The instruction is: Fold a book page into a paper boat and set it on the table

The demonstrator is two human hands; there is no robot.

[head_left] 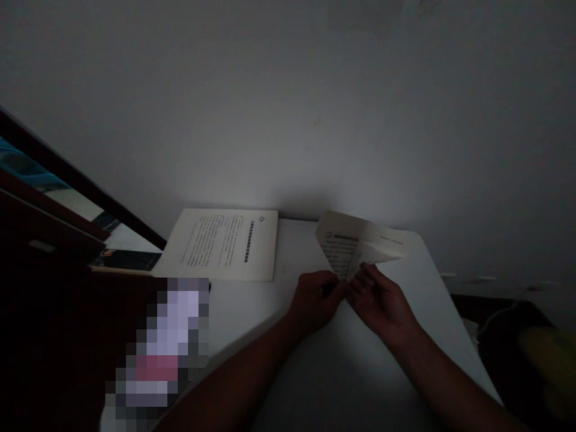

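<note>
A printed sheet of paper (355,231), partly folded, rises from the white tabletop with its lower end in my hands. My left hand (315,300) is closed, thumb and fingers pinching the paper's near edge. Close beside it, my right hand (378,300) has its fingers bent on the same end, gripping a folded part of the sheet. The fingertips of both hands almost meet. To the left lies a stack of printed sheets or a booklet (225,243), flat, its text turned sideways. The exact fold under my fingers is hidden.
A white table (243,306) stands against a pale wall (288,120). A pixelated, bright object (166,336) lies at its left edge. Dark wooden furniture (45,240) is on the left. On the right, a cable (499,312) runs past the table's edge.
</note>
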